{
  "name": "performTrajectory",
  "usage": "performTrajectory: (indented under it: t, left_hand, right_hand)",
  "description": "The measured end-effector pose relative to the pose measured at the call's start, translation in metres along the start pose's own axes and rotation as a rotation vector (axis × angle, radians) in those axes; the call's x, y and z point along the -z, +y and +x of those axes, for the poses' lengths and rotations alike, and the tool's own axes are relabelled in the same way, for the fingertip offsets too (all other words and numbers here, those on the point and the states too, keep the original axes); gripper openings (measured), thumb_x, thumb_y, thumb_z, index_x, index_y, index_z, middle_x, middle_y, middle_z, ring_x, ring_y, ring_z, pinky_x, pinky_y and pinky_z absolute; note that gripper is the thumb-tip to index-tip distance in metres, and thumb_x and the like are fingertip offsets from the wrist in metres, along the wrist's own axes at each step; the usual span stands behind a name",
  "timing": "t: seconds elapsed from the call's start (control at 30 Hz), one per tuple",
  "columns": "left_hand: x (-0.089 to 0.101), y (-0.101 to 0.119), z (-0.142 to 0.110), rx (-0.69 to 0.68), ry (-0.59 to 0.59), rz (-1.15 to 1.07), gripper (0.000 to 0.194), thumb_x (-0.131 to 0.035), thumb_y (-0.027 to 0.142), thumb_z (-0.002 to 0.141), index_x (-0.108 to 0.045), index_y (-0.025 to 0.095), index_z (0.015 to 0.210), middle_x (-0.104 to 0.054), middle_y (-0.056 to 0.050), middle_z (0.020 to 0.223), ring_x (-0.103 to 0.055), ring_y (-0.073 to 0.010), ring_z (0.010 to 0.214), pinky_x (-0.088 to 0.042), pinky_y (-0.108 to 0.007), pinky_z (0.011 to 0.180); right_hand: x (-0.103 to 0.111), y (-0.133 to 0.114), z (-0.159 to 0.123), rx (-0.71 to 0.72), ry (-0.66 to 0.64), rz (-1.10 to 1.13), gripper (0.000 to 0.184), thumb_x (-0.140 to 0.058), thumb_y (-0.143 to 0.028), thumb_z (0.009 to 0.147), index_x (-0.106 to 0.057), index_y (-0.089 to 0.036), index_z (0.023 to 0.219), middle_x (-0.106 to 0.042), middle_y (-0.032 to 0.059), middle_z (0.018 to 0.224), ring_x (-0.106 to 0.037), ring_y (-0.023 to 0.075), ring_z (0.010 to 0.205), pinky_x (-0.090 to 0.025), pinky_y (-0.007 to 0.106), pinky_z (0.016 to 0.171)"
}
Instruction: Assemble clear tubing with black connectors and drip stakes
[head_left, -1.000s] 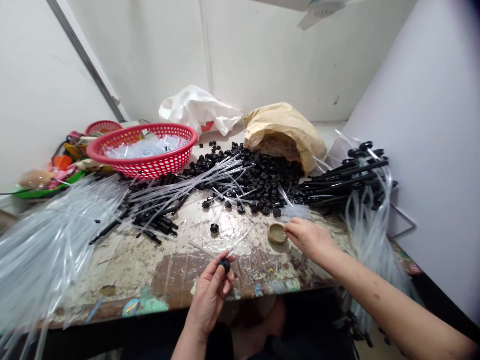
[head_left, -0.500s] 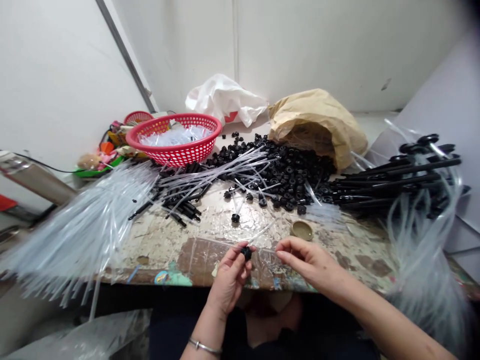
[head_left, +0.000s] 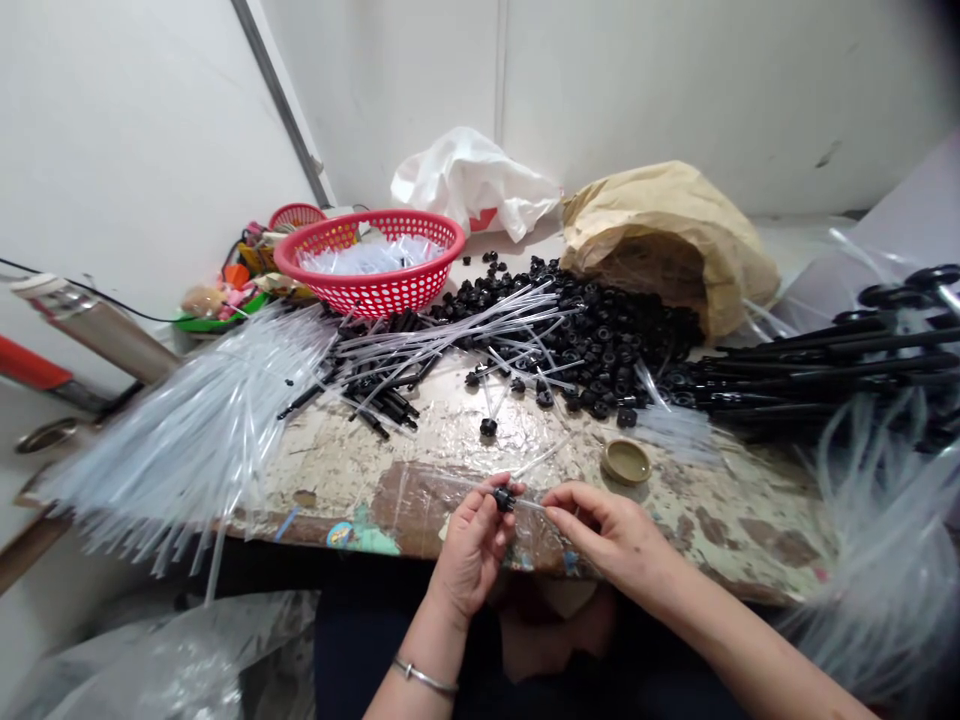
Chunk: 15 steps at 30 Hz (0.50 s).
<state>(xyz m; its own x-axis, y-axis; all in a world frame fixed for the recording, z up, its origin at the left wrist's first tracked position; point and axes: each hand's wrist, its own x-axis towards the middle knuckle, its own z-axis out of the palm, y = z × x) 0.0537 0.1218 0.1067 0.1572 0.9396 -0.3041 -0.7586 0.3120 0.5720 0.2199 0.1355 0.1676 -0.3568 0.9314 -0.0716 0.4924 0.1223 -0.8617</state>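
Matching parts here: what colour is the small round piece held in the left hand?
The small round piece is black, seen in the head view.

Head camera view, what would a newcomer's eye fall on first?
Probably the bright red basket of clear pieces, at the back left of the table. Next, the heap of small black parts before the open paper bag, and the fan of clear tubes over the table's left end. At the front, the left hand holds a black part, while the right hand pinches a thin clear tube.
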Motion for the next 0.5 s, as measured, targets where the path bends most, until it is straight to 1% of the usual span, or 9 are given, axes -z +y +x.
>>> performTrajectory:
  t: [0.2, 0.4, 0.5]
  left_hand:
    - [0.0020, -0.0018, 0.0010, -0.017, -0.002, -0.009, 0.030, -0.067, 0.027, 0.070, -0.064, 0.014, 0.098, -0.065, -0.007, 0.092, -0.052, -0.0037, 0.059, -0.040, -0.011, 0.050]
    - [0.0036, -0.0030, 0.0016, -0.003, 0.031, -0.009, 0.029, -0.067, 0.019, 0.070, -0.064, 0.015, 0.099, -0.066, -0.007, 0.092, -0.056, -0.0051, 0.064, -0.041, -0.012, 0.053]
    - [0.0029, -0.0026, 0.0009, -0.004, 0.020, 0.006, 0.029, -0.067, 0.019, 0.071, -0.064, 0.014, 0.099, -0.067, -0.007, 0.092, -0.057, -0.0055, 0.064, -0.042, -0.012, 0.054]
  right_hand:
    - [-0.0044, -0.0006, 0.0021, -0.016, -0.002, -0.024, 0.016, -0.047, -0.026, 0.081, -0.061, -0.018, 0.082, -0.058, -0.0018, 0.066, -0.051, 0.0105, 0.059, -0.038, 0.021, 0.055]
    - [-0.0071, 0.0015, 0.0014, -0.002, 0.012, -0.046, 0.016, -0.047, -0.026, 0.081, -0.060, -0.019, 0.084, -0.060, -0.0012, 0.068, -0.053, 0.0112, 0.060, -0.041, 0.021, 0.056]
    - [-0.0062, 0.0023, 0.0011, 0.041, 0.020, -0.068, 0.017, -0.046, -0.026, 0.082, -0.061, -0.019, 0.086, -0.063, 0.0005, 0.074, -0.057, 0.0127, 0.067, -0.043, 0.023, 0.062]
